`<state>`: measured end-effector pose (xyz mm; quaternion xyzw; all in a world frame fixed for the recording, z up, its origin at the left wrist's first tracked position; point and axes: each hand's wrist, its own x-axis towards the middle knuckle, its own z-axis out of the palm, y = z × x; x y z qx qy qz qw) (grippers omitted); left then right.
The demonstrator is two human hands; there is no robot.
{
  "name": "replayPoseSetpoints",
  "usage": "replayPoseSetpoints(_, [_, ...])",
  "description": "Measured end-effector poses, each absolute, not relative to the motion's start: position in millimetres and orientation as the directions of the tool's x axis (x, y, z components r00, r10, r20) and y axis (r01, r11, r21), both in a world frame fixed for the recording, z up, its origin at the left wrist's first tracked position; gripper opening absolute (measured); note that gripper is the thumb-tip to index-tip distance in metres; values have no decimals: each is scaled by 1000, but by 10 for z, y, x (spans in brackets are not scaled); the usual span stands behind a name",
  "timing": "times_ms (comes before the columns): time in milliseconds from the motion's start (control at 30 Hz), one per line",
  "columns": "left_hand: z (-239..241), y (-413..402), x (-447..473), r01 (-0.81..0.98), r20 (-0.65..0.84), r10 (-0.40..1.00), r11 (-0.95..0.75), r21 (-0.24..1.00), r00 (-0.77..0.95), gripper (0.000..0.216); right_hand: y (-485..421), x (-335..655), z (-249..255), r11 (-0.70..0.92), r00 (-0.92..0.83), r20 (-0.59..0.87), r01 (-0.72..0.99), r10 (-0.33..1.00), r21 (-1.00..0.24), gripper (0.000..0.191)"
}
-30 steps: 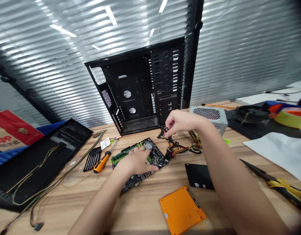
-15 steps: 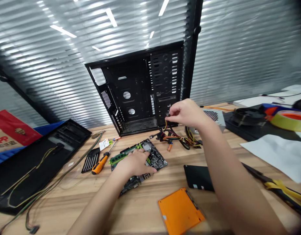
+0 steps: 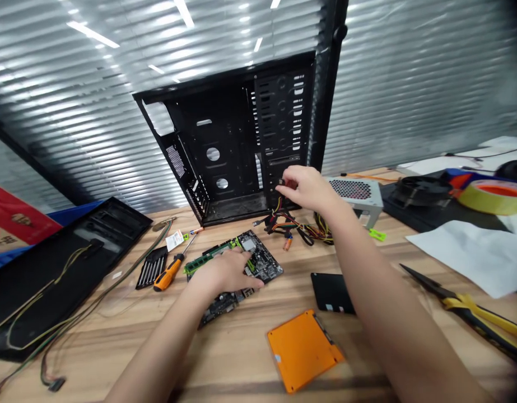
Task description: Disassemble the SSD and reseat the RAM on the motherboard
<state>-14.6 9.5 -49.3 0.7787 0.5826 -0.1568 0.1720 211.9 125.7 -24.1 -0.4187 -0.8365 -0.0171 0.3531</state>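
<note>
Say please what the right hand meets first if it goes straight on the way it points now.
Probably the black computer case, its upright panel behind the connector held in the right hand; depth is hard to judge here.

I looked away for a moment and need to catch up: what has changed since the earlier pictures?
The right hand has lifted the small black connector it pinches, raising it toward the open computer case and drawing its wires up from the cable bundle. The left hand stays spread on the motherboard, which has not moved; only the camera view has shifted slightly.
</note>
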Motion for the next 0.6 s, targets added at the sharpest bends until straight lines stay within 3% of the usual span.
replayPoseSetpoints(100, [-471,104,-153,961,-451,850,-259,94,273,84,1336,2098,-331,646,-350,608,666,713,-373,13])
replayPoseSetpoints(300, [-472,129,-160,964,-462,847,-254,84,263,84,1356,2044,-438,540,-448,363,372,817,-755,24])
replayPoseSetpoints(433, [-480,140,-150,961,-434,857,-258,102,276,67,1293,2013,-412,516,-556,319,241,768,-822,32])
replayPoseSetpoints(600, [-482,158,-134,953,-473,828,-265,145,302,40,1302,1953,-429,571,-656,307,233,690,-787,40])
